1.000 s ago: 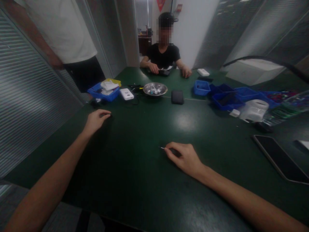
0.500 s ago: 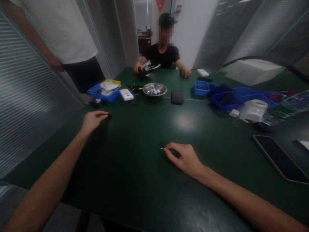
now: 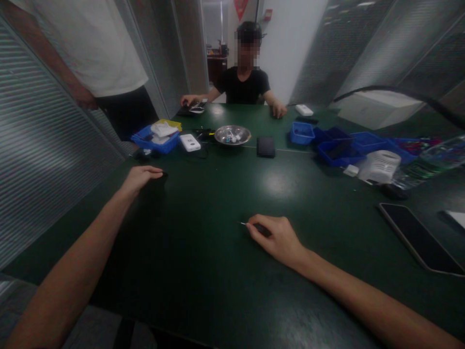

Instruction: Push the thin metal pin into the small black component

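Observation:
My right hand (image 3: 278, 239) rests on the dark green table (image 3: 203, 252), its fingers pinched on a thin metal pin (image 3: 243, 223) whose tip sticks out to the left. My left hand (image 3: 140, 177) lies further left on the table with fingers curled together over a small dark object (image 3: 164, 174) at its fingertips. The two hands are far apart and neither touches the other.
Beyond the hands are a metal bowl (image 3: 232, 134), a black wallet (image 3: 266, 146), a white device (image 3: 190, 142) and blue bins (image 3: 156, 138), (image 3: 341, 145). A phone (image 3: 417, 237) lies at right. One person (image 3: 245, 82) sits opposite; another (image 3: 98, 58) stands at left.
My hands have barely moved. The person sitting opposite has carried a dark item from in front of them across to their right and set it on the table.

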A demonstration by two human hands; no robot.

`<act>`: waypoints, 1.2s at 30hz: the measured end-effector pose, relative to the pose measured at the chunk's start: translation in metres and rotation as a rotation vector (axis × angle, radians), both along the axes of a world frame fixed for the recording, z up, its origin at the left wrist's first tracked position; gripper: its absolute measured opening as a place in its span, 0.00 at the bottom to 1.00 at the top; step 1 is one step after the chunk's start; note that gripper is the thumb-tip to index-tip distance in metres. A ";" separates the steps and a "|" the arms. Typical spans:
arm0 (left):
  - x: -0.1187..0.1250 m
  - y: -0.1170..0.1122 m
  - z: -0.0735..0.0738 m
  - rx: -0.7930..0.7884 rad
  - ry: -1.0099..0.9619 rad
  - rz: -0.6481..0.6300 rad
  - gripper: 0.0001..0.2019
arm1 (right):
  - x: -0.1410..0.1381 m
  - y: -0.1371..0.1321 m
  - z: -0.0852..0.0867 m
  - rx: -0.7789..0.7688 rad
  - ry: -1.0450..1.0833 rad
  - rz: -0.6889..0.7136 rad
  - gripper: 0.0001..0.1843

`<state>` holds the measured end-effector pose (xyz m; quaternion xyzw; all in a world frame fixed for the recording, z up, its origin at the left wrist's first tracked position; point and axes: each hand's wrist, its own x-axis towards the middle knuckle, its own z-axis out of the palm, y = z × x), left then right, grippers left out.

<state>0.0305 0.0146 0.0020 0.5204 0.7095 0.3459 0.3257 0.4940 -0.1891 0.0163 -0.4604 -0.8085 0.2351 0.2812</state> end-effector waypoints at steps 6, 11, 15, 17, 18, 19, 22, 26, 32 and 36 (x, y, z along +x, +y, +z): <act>0.008 0.003 -0.001 0.052 -0.016 -0.011 0.17 | 0.000 0.000 0.000 0.005 -0.004 0.003 0.12; 0.011 0.001 -0.004 0.073 0.027 0.005 0.16 | 0.001 0.000 0.002 -0.005 -0.005 0.013 0.13; 0.009 -0.010 -0.004 0.160 0.216 -0.047 0.13 | 0.001 0.000 0.001 -0.001 -0.009 0.003 0.12; 0.010 -0.016 0.000 0.267 0.398 -0.136 0.12 | 0.000 0.000 0.000 0.007 -0.006 0.004 0.12; 0.011 -0.019 0.002 0.313 0.479 -0.188 0.12 | 0.000 0.000 0.000 0.011 -0.005 0.005 0.12; 0.014 -0.022 0.004 0.339 0.539 -0.239 0.12 | 0.000 0.000 0.000 0.011 -0.007 0.006 0.12; 0.030 -0.030 0.011 0.345 0.658 -0.402 0.14 | -0.001 0.000 0.001 0.008 -0.006 0.006 0.13; 0.076 -0.049 0.014 0.430 0.696 -0.649 0.16 | -0.002 0.001 0.002 -0.004 -0.004 0.007 0.13; 0.169 -0.109 0.014 0.581 0.473 -1.030 0.13 | -0.003 0.003 -0.001 0.025 -0.031 -0.045 0.13; 0.204 -0.140 0.011 0.655 0.367 -1.162 0.11 | -0.004 0.002 -0.001 0.053 -0.060 -0.064 0.12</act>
